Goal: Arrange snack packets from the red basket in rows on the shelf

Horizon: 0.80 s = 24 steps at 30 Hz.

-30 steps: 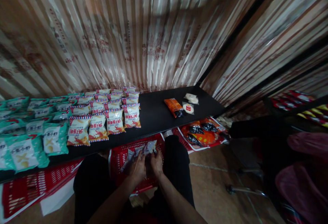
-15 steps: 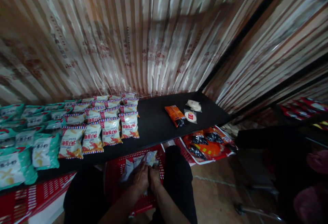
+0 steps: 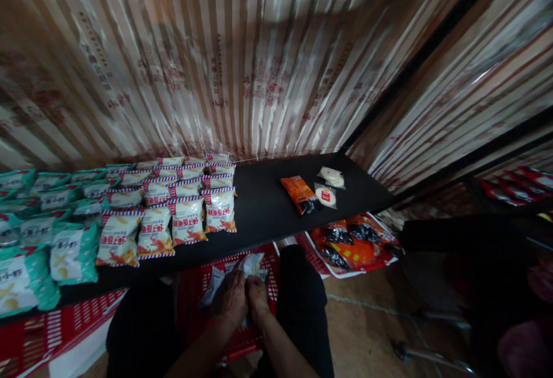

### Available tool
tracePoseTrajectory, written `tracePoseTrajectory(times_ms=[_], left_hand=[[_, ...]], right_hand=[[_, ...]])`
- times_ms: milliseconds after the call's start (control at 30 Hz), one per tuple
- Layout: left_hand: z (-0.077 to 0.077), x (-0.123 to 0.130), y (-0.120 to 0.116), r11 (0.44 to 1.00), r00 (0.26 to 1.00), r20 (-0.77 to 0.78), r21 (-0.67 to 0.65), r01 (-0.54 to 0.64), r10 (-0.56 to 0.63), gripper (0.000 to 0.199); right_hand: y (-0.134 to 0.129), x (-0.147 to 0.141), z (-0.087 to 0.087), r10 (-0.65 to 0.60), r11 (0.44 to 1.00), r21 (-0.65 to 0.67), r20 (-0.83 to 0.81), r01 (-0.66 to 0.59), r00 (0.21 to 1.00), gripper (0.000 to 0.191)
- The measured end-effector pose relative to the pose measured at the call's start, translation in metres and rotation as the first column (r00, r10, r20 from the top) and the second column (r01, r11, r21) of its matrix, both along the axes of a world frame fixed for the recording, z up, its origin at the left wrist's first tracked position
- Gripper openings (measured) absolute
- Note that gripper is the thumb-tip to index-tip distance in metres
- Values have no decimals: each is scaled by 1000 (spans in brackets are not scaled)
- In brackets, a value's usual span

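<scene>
Low between the knees stands a red plastic basket with several snack bags in it, pale and hard to read in the dim light. My left hand and my right hand are side by side over it, fingers curled round a pale snack bag. The bag's upper part shows beyond my fingers; the rest is hidden under them. On the shelf in front, white snack bags with red print and striped top edges stand in rows. Teal snack bags stand in rows left of them.
An orange packet and flat clear packets with round pale contents lie on the black shelf. Below right is a basket of orange packets. A striped curtain hangs behind. Another person sits at right.
Both hands stay at the pale bag over the basket; the fingers have curled in more and the hands have shifted slightly. The view has turned a little.
</scene>
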<state>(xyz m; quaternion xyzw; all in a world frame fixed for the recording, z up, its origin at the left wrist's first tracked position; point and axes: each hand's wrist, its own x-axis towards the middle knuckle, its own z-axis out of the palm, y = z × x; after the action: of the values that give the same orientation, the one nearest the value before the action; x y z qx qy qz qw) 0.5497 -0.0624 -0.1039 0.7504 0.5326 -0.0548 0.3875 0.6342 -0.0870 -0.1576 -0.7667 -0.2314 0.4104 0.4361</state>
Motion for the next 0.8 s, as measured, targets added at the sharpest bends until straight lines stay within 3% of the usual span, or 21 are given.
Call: tracePoseTrajectory(times_ms=[200, 333, 533, 800], left_hand=[[2, -16, 0, 990, 995, -10, 95, -100, 101, 56], [3, -28, -4, 982, 989, 81, 133, -132, 122, 59], [0, -40, -11, 977, 973, 167, 118, -178, 157, 53], [2, -49, -20, 965, 958, 216, 142, -221, 187, 55]], right_hand=[[-5, -20, 21, 14, 1000, -17, -41, -15, 999, 26], [-10, -27, 30, 24, 1000, -13, -24, -24, 999, 22], [-17, -37, 46, 80, 997, -25, 276, -76, 958, 20], [-22, -49, 71, 94, 996, -36, 336, -87, 937, 19]])
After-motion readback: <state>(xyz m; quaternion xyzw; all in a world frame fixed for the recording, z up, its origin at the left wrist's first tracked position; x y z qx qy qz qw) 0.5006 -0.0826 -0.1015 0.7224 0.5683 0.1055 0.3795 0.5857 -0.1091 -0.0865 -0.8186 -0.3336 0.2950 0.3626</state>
